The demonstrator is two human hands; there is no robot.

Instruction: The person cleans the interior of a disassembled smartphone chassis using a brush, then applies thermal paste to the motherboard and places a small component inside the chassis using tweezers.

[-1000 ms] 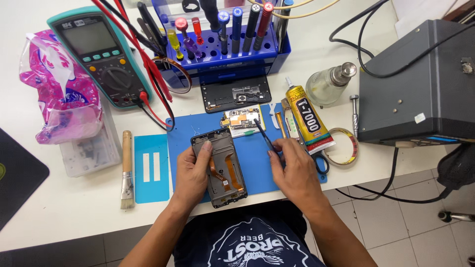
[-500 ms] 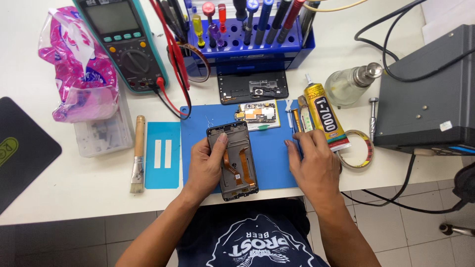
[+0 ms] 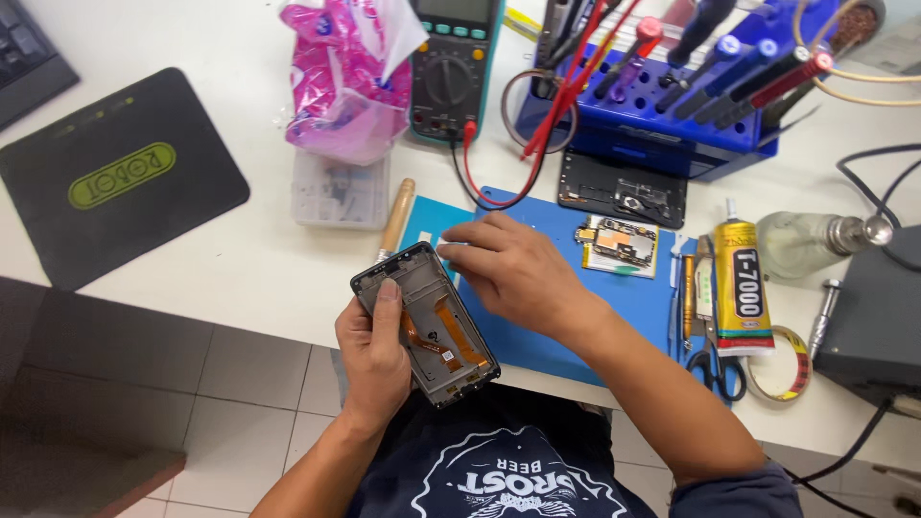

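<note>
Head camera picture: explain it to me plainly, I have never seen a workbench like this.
The view looks down from a camera worn on the person's head. The left hand holds an opened dark phone frame with an orange ribbon cable off the table edge. The right hand rests on the blue rubber work mat. Around it lie a small green circuit board, a yellow glue tube, a blue rack of screwdrivers, a teal multimeter with red leads and a pink plastic bag.

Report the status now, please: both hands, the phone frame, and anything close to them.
Left hand in a grip on the opened phone frame, held off the table edge. Right hand flat on the blue mat. Circuit board and brush handle nearby.
</note>
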